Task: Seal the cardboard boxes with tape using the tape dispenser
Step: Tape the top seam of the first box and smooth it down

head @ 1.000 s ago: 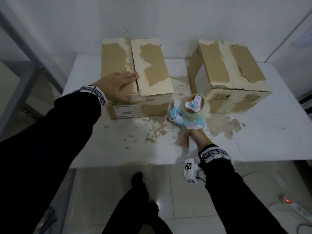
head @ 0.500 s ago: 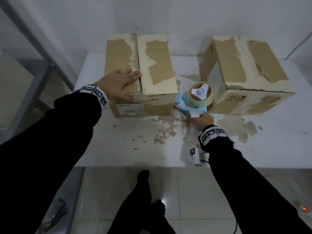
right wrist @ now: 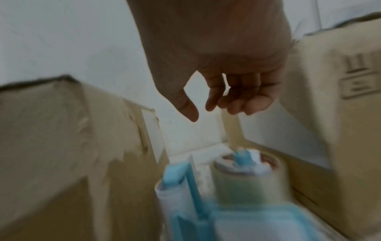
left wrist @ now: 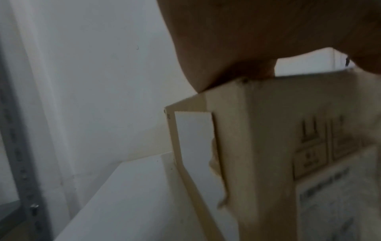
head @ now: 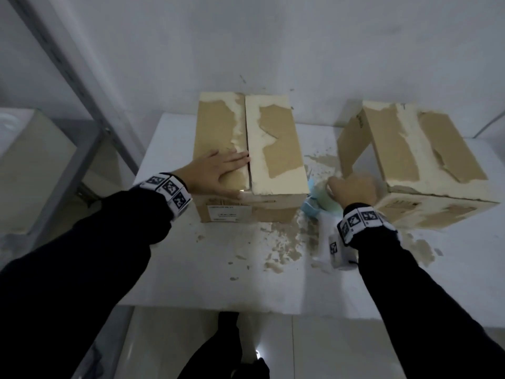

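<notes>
Five fingers (head: 235,160) of the left hand (head: 216,173) are laid out straight and flat on the near left flap of the left cardboard box (head: 273,149), their tips at the centre seam. Fingers (right wrist: 237,104) of the right hand (right wrist: 218,65) are seen loosely curled and holding nothing in the right wrist view, poised just above the tape dispenser (right wrist: 230,187). Blue and white, with a clear roll, the dispenser is seen lying on the white surface (head: 191,269) at the centre of the head view, between the two boxes. At the right of that frame the right cardboard box (head: 426,151) is seen tilted. Torn brown patches are scattered over the surface.
</notes>
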The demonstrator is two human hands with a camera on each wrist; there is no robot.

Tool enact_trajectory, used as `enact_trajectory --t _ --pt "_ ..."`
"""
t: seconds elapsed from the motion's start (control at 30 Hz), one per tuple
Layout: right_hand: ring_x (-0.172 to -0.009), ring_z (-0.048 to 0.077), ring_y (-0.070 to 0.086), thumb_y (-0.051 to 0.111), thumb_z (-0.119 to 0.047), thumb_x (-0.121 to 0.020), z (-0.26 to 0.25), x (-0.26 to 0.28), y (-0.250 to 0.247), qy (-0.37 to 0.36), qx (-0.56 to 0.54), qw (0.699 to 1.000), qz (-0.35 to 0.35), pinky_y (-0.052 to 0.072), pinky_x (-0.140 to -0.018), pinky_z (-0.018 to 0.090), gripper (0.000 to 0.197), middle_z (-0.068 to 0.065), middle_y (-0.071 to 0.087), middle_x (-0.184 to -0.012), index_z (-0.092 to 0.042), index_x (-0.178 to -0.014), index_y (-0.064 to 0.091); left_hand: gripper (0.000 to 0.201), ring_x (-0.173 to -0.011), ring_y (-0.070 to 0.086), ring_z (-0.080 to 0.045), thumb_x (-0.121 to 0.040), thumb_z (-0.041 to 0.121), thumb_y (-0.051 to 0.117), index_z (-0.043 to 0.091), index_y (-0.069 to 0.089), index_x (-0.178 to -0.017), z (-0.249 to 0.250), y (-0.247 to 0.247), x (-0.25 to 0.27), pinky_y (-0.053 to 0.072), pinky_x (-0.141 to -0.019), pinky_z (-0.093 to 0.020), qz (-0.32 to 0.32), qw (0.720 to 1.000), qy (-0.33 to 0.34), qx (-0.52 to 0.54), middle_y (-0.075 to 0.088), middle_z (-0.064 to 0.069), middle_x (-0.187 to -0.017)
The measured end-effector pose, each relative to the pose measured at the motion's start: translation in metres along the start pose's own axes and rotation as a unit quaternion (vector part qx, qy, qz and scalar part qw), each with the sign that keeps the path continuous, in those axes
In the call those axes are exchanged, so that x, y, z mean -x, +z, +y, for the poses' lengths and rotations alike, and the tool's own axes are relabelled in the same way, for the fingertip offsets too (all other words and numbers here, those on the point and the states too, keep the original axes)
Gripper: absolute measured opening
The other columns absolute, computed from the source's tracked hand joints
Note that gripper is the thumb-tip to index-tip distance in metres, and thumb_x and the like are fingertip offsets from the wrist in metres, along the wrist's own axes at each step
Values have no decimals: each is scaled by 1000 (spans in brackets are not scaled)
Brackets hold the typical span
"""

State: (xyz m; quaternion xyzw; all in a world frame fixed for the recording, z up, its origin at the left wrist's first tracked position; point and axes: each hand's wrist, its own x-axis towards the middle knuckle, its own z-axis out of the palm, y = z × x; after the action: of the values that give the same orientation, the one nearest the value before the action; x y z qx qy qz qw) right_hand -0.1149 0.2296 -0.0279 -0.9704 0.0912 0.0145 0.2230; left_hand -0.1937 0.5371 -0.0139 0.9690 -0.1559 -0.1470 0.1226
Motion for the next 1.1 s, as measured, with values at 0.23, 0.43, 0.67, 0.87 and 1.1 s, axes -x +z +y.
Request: enact_trajectory --t 0.23,0.43,0.67,0.87,1.1 --pt "-81 28 54 54 -18 -86 -127 -51 -22 -164 -91 982 2 39 -68 30 24 14 59 -91 -4 -106 54 63 -140 20 -8 -87 33 62 26 34 -144 -31 -72 -26 15 -112 -26 42 977 -39 207 21 10 -154" --pt "-134 30 41 43 -15 -98 -214 -77 9 -261 65 946 -179 33 -107 33 47 16 43 -146 -6 -143 37 62 -142 20 -16 -95 41 45 16 25 -148 -67 -99 -74 18 -114 -27 99 986 -79 112 18 -1 -156" --pt "-146 29 17 33 -23 -101 -259 -99 60 -328 229 872 -282 19 -116 52 53 6 16 -160 -8 -150 21 75 -146 2 -18 -93 59 29 20 2 -150 -88 -71 -119 8 -116 -49 27 984 -175 -36 -2 3 -159" --pt "-148 22 13 19 -37 -103 -270 -119 78 -304 246 882 -263 4 -117 50 57 7 15 -160 -8 -152 13 89 -146 0 -19 -81 75 16 19 4 -150 -97 -48 -126 4 -115 -51 78 981 -158 -78 -2 0 -159" --pt "-138 31 33 19 -45 -102 -282 -129 82 -234 222 906 -272 20 -112 47 57 13 32 -151 -7 -142 34 84 -146 3 -20 -87 68 27 18 3 -150 -95 -41 -125 4 -115 -51 129 977 -148 -88 1 0 -159"
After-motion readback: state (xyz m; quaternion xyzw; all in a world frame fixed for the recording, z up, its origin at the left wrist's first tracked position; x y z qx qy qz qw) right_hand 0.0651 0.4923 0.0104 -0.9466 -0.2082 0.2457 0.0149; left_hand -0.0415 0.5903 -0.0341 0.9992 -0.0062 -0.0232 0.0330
